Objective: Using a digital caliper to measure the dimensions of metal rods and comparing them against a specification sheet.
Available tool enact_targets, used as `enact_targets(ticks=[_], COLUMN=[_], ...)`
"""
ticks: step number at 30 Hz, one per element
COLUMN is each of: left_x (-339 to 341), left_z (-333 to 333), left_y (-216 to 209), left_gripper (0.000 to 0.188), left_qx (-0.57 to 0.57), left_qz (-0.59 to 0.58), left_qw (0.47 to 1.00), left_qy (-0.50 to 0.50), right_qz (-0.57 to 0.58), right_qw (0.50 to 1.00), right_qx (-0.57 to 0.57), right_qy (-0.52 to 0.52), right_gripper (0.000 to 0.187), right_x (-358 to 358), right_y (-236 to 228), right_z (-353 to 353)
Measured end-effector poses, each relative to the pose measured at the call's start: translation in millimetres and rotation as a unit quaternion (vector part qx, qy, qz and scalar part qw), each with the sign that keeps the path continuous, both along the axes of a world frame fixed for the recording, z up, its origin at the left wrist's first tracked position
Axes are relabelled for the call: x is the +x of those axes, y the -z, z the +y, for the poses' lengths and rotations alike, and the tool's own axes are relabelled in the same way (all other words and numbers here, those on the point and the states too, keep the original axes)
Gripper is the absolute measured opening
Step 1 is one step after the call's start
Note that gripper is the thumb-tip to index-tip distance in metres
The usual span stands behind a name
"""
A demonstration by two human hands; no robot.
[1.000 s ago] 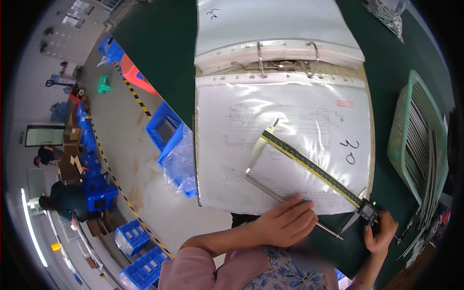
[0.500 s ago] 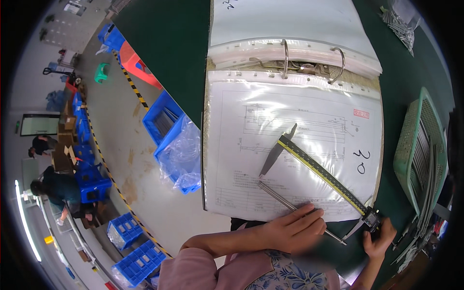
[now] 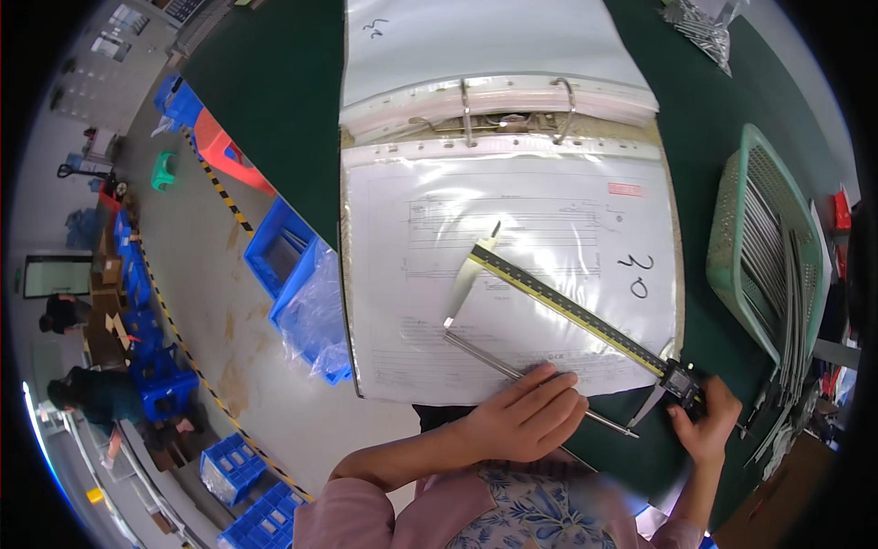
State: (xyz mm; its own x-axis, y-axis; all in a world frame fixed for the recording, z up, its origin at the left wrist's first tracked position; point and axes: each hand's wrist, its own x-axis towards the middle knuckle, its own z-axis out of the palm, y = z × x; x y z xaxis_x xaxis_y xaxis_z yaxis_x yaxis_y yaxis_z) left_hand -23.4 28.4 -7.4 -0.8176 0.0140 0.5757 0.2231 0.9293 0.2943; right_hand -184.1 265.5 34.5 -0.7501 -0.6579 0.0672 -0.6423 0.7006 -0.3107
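Observation:
My left hand (image 3: 523, 417) has its fingers closed round a thin metal rod (image 3: 485, 354) held slantwise over the lower part of the open ring binder (image 3: 512, 357). My right hand (image 3: 712, 423) grips the slider end of a digital caliper (image 3: 572, 311). The caliper's long yellow-and-black beam reaches up and left across a drawing in a clear sleeve. Its jaws are wide apart, with one jaw tip at the rod's far-left end and the other near the right end. My left palm hides the middle of the rod.
A green plastic basket (image 3: 725, 242) holding several metal rods stands at the right of the dark green table (image 3: 274, 110). A bag of small metal parts (image 3: 702, 32) lies at the back right. Blue crates (image 3: 261, 261) with plastic film stand left of the table. Two people are at the far left.
The view has shifted, so the binder and basket sit further left in the picture. Both hands still hold the rod and caliper in nearly the same arrangement.

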Motion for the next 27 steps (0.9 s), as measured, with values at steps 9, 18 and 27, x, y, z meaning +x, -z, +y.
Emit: enact_targets(ticks=[9,18,27], left_x=[-2,-6,48], left_z=[3,-25,-101], left_y=[-20,-30,-43], left_gripper=[0.016,0.026,0.031], left_qx=[0.013,0.046,0.061], left_qz=[-0.046,-0.131,-0.132], left_qw=[0.999,0.989,0.976], left_qy=[0.004,-0.055,-0.165], right_qz=[0.010,-0.078,-0.093], right_qw=[0.996,0.978,0.983], right_qx=[-0.083,-0.173,-0.144], right_qy=[0.021,0.089,0.072], right_gripper=[0.043,0.055,0.056], right_x=[5,15,18], right_y=[7,-11,-9], right_z=[12,20,39])
